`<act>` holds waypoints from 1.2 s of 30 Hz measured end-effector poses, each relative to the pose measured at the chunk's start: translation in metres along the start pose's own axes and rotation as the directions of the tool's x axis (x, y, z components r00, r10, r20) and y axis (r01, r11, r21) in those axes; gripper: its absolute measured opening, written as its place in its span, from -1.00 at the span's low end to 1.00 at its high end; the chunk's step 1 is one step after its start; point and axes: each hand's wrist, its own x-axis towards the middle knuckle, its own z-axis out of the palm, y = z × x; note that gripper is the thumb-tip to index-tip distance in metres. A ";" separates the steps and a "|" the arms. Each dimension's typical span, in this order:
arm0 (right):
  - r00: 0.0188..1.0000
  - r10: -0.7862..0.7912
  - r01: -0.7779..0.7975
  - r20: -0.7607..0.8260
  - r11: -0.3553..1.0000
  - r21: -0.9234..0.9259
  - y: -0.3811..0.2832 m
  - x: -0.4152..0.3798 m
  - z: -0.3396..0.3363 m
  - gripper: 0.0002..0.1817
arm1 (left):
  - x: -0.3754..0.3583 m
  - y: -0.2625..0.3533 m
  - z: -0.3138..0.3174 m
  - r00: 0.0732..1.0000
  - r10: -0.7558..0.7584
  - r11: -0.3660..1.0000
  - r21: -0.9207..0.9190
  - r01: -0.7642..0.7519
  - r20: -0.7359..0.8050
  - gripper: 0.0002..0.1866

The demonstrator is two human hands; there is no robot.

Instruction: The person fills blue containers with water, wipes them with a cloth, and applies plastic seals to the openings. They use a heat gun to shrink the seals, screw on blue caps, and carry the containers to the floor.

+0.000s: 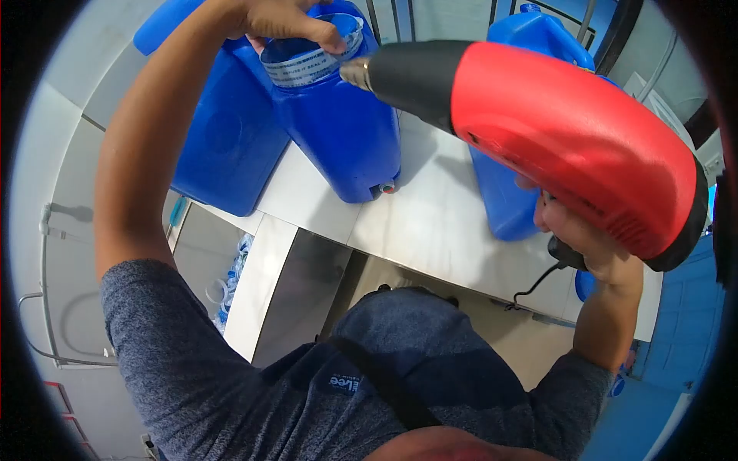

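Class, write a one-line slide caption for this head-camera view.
Right hand aims a red heat gun at the clear seal the left hand holds on a blue jug.

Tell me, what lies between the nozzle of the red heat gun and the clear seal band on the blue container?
Nothing lies there. In the head view, the nozzle almost meets the seal band on the blue container; the left hand pinches the band from above.
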 end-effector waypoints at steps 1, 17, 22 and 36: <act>1.000 0.024 -0.024 -0.004 0.999 -0.023 -0.004 0.002 0.003 -0.61 | 0.000 0.000 0.001 1.000 -0.013 1.000 -0.021 0.013 0.012 0.38; 0.996 0.071 -0.057 -0.046 0.967 0.248 0.002 -0.007 -0.016 -0.57 | 0.028 -0.017 0.002 0.997 -0.071 0.982 0.172 0.074 -0.023 0.31; 0.990 0.014 0.014 -0.141 0.981 0.193 -0.002 -0.003 0.002 -0.52 | 0.030 -0.040 0.008 0.919 0.383 0.888 0.309 -0.340 -0.090 0.12; 0.999 0.031 -0.025 -0.021 0.968 0.248 -0.007 0.018 0.007 -0.63 | 0.004 -0.028 -0.004 0.976 0.213 0.976 -0.025 -0.214 -0.049 0.24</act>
